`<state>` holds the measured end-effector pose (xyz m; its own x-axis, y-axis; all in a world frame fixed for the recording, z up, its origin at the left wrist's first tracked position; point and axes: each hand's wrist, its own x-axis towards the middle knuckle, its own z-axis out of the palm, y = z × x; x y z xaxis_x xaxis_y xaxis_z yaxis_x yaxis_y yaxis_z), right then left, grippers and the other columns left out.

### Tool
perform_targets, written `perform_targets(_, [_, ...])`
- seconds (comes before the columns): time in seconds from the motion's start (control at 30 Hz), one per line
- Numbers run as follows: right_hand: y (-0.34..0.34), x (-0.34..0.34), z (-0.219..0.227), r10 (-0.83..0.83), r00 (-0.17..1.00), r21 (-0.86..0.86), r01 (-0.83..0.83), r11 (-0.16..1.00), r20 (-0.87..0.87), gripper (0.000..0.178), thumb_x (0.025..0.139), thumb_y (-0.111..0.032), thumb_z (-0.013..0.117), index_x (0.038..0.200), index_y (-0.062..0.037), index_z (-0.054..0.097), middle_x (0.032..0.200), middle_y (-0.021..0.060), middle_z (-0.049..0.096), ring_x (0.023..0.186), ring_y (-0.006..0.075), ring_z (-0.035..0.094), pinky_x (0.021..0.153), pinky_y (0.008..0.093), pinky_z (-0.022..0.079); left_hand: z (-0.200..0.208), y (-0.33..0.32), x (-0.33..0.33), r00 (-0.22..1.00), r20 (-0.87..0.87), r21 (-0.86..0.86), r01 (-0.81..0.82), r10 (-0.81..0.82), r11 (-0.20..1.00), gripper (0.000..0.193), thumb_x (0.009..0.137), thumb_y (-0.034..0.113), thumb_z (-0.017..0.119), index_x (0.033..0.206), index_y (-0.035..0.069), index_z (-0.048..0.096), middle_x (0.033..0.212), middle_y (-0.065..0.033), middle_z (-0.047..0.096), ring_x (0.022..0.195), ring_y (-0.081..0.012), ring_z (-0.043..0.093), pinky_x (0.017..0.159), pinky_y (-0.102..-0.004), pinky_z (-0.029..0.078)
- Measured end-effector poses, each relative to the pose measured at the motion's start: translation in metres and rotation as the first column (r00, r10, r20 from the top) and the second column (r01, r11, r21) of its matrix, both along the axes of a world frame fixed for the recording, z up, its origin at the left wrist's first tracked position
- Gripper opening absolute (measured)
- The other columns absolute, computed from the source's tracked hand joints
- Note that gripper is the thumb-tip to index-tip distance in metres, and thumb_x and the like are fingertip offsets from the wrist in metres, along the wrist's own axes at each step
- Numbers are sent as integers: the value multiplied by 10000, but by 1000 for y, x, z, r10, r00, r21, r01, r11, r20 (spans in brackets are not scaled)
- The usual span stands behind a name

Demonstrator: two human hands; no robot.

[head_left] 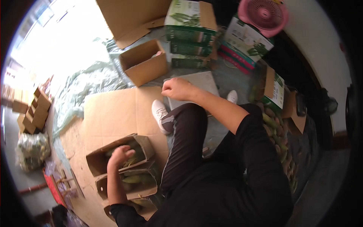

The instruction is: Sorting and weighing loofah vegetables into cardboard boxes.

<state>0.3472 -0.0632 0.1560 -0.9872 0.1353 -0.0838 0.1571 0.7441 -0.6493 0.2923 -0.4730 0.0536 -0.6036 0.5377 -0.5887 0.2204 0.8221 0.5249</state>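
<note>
My left hand reaches over the nearest open cardboard box on my left, fingers partly spread and somewhat blurred. Nothing shows in its grasp. Dark green produce lies inside that box, partly hidden by the hand. Right behind it, closer to my body, another open box holds long pale-green produce. My right hand is held over the left part of a flat grey panel, its fingers curled in and no object visible in them.
An open brown box stands ahead, beside stacked green-and-white cartons. A pink fan sits on another carton. Loose produce is heaped at my right. Flat cardboard and clear plastic sheeting cover the left floor.
</note>
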Motion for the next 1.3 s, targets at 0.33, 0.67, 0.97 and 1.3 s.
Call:
perform_targets(0.33, [167,148,-10,-322,936,-23,328,944,141,221,774,-228,626,868,-29,647,761,84,657,654,174,620,609,314,486,17,78,65,951,38,-340,302,-308,891,517,727,447,683,783,-65,646,813,-262,632,819,-390,623,726,-441,489])
perform_targets(0.67, [235,273,-56,-659,737,-181,676,714,152,154,812,-150,611,850,-2,624,725,45,619,605,129,591,550,286,479,-5,49,114,874,-138,-445,366,-466,818,344,797,339,568,785,11,675,798,-227,641,784,-394,621,732,-475,494])
perform_targets(0.97, [246,307,-104,-709,652,-261,758,598,270,146,808,-137,603,845,3,627,682,57,623,573,137,600,536,291,487,8,46,114,872,-156,-442,358,-464,823,386,797,390,576,860,23,678,827,-230,639,838,-388,623,762,-464,488])
perform_targets(1.3, [256,265,-102,-687,678,-280,735,618,263,140,784,-140,615,834,-12,642,690,80,643,562,148,613,533,297,500,136,194,37,822,-562,184,236,-95,954,184,834,134,606,991,50,650,970,-161,640,912,-334,610,795,-391,479])
